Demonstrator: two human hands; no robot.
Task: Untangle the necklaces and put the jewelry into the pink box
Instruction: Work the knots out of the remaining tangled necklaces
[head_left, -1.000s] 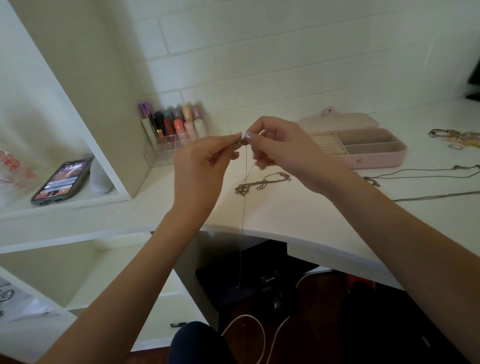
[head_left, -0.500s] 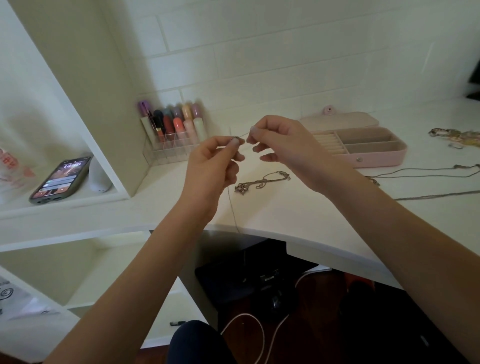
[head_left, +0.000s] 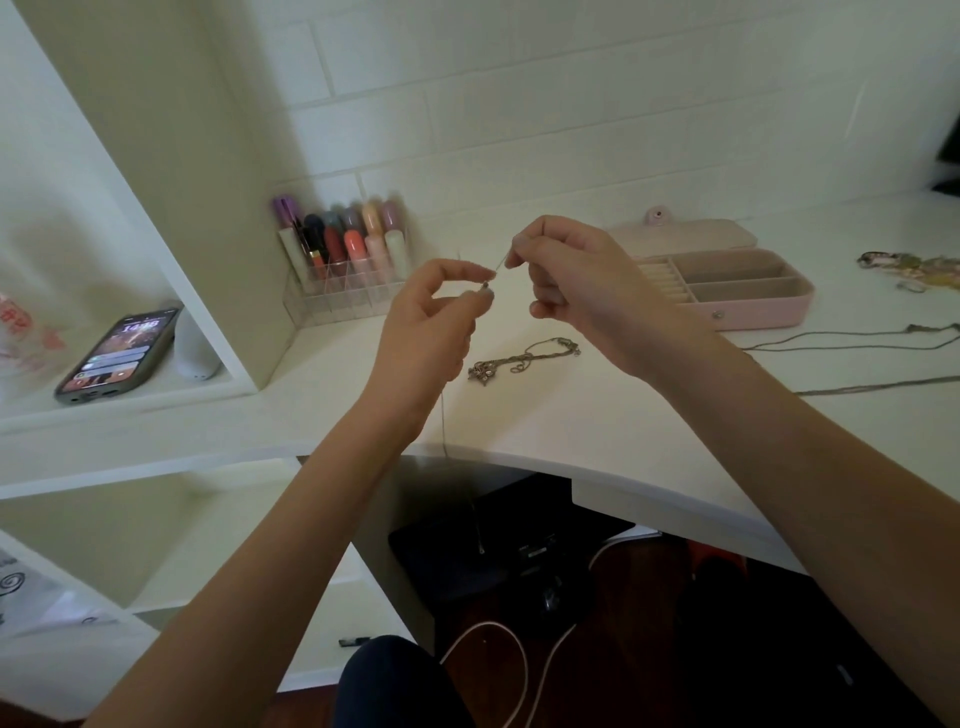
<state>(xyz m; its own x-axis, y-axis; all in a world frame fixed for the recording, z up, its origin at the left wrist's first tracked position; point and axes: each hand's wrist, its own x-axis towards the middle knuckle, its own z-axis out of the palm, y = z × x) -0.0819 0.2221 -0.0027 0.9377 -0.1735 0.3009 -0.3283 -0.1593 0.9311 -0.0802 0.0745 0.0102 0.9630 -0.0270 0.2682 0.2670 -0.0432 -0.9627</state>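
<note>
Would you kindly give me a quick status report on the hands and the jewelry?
Left hand and right hand both pinch thin chain. Pink box open, compartments bare. Tangled necklace on desk. Nothing blocking.

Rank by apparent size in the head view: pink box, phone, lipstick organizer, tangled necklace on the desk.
1. pink box, lid open
2. and 3. phone and lipstick organizer: look alike in extent, and the phone seems nearer, so unranked
4. tangled necklace, smallest
</note>
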